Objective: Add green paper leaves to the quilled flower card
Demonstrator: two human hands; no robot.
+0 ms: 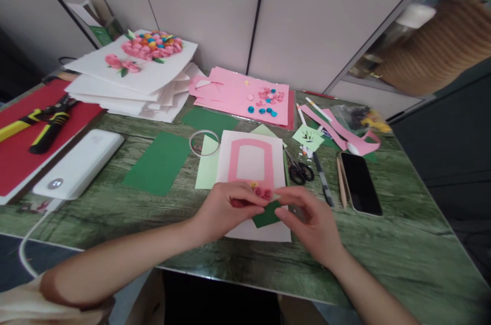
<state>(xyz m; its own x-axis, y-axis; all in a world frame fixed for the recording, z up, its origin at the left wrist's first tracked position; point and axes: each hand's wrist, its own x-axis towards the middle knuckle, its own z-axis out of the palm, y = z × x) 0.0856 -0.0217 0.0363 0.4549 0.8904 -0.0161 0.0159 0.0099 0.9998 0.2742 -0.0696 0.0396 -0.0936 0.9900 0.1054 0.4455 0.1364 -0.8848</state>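
My left hand [226,207] is pinched on the small green paper [266,217], positioned over the white card's [278,233] lower part. My right hand [312,217] has thumb and fingertips at the paper's right side; whether they grip, I cannot tell. Scissors [301,172] sit just beside the card's right edge. Bare worktop [414,243] separates card from front edge and extends right of the phone [360,183].
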